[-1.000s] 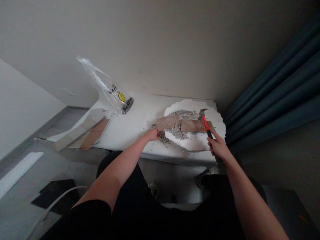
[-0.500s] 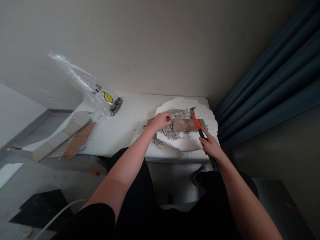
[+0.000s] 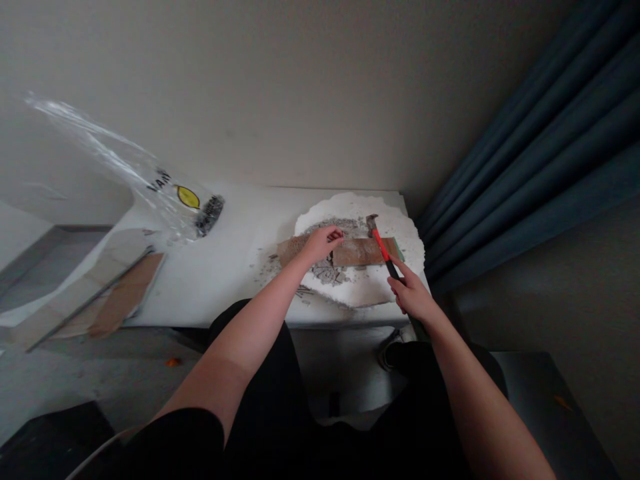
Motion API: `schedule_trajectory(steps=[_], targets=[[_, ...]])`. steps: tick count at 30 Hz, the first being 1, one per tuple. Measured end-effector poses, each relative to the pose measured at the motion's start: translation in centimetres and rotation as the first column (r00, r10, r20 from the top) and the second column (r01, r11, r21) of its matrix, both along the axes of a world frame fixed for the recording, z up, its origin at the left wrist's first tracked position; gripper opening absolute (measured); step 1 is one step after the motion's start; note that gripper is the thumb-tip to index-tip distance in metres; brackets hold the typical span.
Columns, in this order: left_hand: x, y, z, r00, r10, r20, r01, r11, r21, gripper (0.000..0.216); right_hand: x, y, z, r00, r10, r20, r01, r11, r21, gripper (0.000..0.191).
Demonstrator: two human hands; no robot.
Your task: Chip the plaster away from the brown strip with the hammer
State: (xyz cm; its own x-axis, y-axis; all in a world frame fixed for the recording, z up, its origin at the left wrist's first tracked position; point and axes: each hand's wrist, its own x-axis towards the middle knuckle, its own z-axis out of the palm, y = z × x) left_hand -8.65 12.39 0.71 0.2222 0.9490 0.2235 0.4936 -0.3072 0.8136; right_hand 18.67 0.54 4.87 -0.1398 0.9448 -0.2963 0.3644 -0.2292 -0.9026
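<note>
My right hand (image 3: 412, 292) is wrapped round the black grip of a hammer (image 3: 379, 241). The hammer has a red neck, and its metal head is over the far side of a brown board (image 3: 361, 252). My left hand (image 3: 323, 244) hovers at the board's left part with fingers curled and fingertips together; anything small between them is too tiny to make out. Grey crumbly rubble (image 3: 326, 270) lies around the board and partly on it. Beneath is a white mat (image 3: 360, 293) with a wavy edge. Thin dark slivers (image 3: 304, 291) lie near its left front.
A white table (image 3: 225, 280) stands against the wall. On its left are a clear plastic bag (image 3: 170, 193) with a yellow lemon print and dark contents, and flattened cardboard (image 3: 127, 293). A blue curtain (image 3: 525, 147) hangs at the right. A dark box-like surface (image 3: 545, 400) is lower right.
The view has shifted, so the table's things sit farther left. My left hand's fingers have changed pose slightly over the rubble. The right hand keeps the hammer in nearly the same place.
</note>
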Motion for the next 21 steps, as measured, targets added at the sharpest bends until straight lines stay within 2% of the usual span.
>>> schedule_trajectory(steps=[7,21], targets=[[0.23,0.28,-0.97,1.000,-0.015,0.022,0.015,1.000,-0.015,0.004,0.14,0.14,-0.21,1.000,0.012,0.009,-0.012,1.000,0.013,0.070],[0.26,0.08,-0.62,1.000,-0.004,-0.031,0.004,1.000,-0.019,0.011,0.00,0.02,0.15,0.999,0.015,0.038,-0.015,1.000,0.008,0.071]])
